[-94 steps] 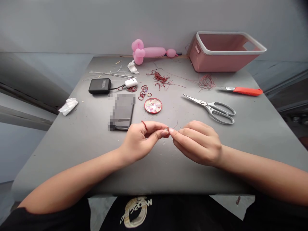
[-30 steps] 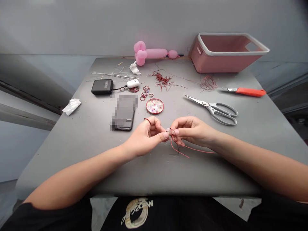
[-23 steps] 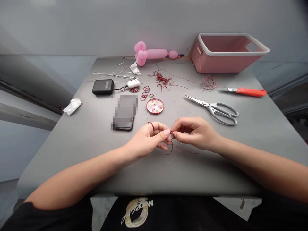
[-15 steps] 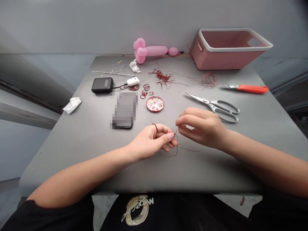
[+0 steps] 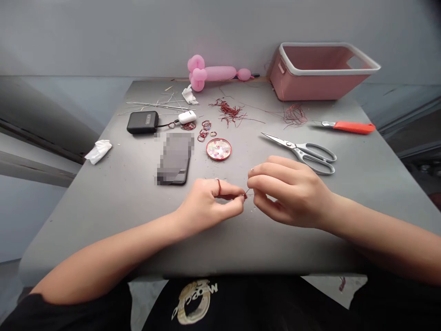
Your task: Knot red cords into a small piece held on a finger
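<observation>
Dark strand point(image 5: 247, 191), left grip point(image 5: 205, 205) to right grip point(image 5: 292, 193)

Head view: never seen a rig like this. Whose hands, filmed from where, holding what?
No machine here: these are a person's two bare hands, seen from one camera worn on the head, looking forward and down. The left hand pinches a tiny dark red piece, too small to identify. A thin strand runs from there to the right hand; whether that grip is closed on it, I cannot tell. Beyond them on the grey table lie a phone, a red-rimmed dish of small bits, scissors and an orange-handled cutter. Farther back are red thread scraps, a pink balloon and a pink basket.
</observation>
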### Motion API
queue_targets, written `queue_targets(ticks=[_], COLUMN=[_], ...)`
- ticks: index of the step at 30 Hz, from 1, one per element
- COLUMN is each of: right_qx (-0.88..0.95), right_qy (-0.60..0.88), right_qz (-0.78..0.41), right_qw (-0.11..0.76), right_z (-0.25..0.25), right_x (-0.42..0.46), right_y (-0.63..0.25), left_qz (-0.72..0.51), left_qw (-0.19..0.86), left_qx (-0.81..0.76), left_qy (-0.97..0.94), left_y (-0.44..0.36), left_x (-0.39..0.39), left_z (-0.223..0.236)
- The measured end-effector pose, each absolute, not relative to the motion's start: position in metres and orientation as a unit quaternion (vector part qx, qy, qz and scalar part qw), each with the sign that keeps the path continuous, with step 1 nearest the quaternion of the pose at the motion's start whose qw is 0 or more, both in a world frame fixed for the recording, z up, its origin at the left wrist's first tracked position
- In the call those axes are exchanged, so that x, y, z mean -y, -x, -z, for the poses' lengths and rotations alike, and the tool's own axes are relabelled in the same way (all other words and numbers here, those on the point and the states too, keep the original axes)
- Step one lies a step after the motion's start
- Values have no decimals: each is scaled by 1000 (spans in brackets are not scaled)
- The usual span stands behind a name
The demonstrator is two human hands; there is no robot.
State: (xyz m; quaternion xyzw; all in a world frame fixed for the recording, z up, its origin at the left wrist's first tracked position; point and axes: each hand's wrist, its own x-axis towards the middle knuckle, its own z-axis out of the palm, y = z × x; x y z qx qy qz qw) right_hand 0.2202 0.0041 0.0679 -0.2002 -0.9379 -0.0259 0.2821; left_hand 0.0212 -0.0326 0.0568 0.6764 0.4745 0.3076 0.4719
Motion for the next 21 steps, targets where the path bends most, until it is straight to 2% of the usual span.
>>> queue_targets(ticks=[3, 5, 7, 12, 18, 21], right_qx=[933, 934, 941, 941, 926, 929], right_qy=[225, 231, 219, 186, 238, 233], right_qz=[17, 33, 59, 126, 170, 173], right_qw=[279, 269, 253, 254, 238, 229], right_z=[-74, -74, -71, -64, -62, -63], right_x=[2, 4, 4, 3, 17, 18], right_y=[-219, -218, -216, -211, -206, -207], left_qz=[-365, -357, -326, -291, -240, -248], left_qw=[299, 189, 128, 119, 210, 187], left_qx=[-469, -449, -441, -447, -443, -436], left_qy=[-747, -797, -826, -838, -838, -845], left_y=[-18, -16, -15, -17, -16, -16], left_x=[29, 27, 26, 27, 24, 23], left_z=[-53, -50, -45, -40, -40, -39])
